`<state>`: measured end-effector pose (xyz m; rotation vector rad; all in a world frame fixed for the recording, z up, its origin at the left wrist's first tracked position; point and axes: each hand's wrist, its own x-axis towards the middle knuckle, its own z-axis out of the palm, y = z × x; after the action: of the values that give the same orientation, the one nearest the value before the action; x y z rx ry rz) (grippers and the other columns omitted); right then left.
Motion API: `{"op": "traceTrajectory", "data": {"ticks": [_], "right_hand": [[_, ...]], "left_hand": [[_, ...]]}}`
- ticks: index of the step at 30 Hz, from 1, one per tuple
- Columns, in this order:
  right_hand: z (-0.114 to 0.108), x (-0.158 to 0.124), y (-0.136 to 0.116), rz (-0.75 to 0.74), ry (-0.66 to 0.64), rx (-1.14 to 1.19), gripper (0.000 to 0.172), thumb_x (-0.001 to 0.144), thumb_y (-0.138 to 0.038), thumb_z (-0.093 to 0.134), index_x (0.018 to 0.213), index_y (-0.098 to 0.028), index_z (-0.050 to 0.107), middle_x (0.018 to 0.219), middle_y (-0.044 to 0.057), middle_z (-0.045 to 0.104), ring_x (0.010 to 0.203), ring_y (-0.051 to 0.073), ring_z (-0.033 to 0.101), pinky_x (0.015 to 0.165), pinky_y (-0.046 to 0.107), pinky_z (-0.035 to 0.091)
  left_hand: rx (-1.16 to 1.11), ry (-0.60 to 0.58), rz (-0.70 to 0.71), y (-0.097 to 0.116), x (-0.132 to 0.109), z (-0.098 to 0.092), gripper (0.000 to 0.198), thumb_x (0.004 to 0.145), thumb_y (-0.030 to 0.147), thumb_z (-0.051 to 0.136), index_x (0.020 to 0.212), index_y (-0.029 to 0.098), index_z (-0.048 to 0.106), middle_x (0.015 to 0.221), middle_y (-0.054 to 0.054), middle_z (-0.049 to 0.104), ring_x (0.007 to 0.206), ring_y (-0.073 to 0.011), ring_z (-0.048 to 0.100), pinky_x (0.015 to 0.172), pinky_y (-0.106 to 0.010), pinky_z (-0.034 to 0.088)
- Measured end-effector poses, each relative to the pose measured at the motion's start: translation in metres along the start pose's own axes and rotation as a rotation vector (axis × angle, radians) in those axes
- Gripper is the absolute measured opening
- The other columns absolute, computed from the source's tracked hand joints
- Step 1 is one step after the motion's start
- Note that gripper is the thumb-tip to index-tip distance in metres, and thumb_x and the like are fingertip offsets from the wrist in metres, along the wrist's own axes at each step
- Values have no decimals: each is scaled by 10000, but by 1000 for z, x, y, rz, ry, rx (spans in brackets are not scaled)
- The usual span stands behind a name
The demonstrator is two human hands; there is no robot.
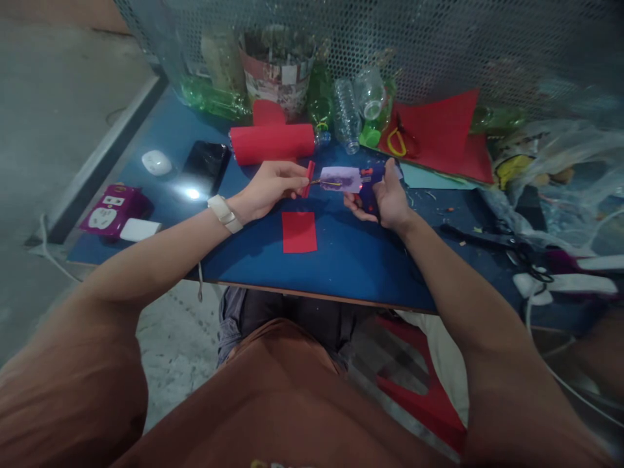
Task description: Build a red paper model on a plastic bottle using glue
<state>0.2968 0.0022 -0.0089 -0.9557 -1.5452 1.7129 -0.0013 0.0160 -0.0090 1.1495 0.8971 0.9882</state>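
My left hand (273, 188) is closed in a pinch on a small folded red paper strip (309, 179), held upright. My right hand (390, 201) is wrapped round a dark blue glue gun (369, 188) with a small red light. A whitish, stained wrap (340, 179) covers its front part. The gun's thin tip points left and meets or nearly meets the strip; I cannot tell whether they touch. Below, a red paper square (299, 232) lies flat on the blue table (253, 260). Behind my hands lies a bottle wrapped in red paper (273, 143).
A phone (205, 166), a white case (156, 162) and a purple power socket (111, 211) are on the left. Plastic bottles (347, 114) and a plant pot (277, 78) line the back. Yellow-handled scissors (397, 142) rest on red sheets (439, 133). Cables (487, 240) lie right.
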Motion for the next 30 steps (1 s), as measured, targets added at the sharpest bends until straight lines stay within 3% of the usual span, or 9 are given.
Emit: {"op": "traceTrajectory", "data": {"ticks": [8,17,25,30], "right_hand": [[15,-1,-15,9,94,-46,912,922,-1181,477,954,-280,611,623,-35,547,450,104,285,351,309,149],[13,-2,-12,-6,136,-67,954,877,-1223,429,896,-285,607,657,-15,554,436,100,288,356,329,180],[15,0,-15,32,81,33,883,916,-1163,534,957,-285,621,623,-52,480,448,107,270,350,320,205],[8,3,-8,20,74,83,886,900,-1160,568,995,-283,644,639,-49,486,439,104,255,343,323,150]], "left_hand": [[20,-9,30,-3,1,-1,93,905,61,959,933,139,916,830,-62,815,714,-112,710,693,-250,604],[43,-6,42,-1,0,2,106,914,38,927,883,136,902,813,-62,808,714,-112,711,697,-251,609],[67,-24,45,-1,-2,3,92,901,40,919,889,130,906,827,-69,813,723,-111,706,707,-253,594],[105,-29,59,1,-3,3,89,906,48,901,872,130,900,838,-81,824,718,-110,696,706,-261,586]]}}
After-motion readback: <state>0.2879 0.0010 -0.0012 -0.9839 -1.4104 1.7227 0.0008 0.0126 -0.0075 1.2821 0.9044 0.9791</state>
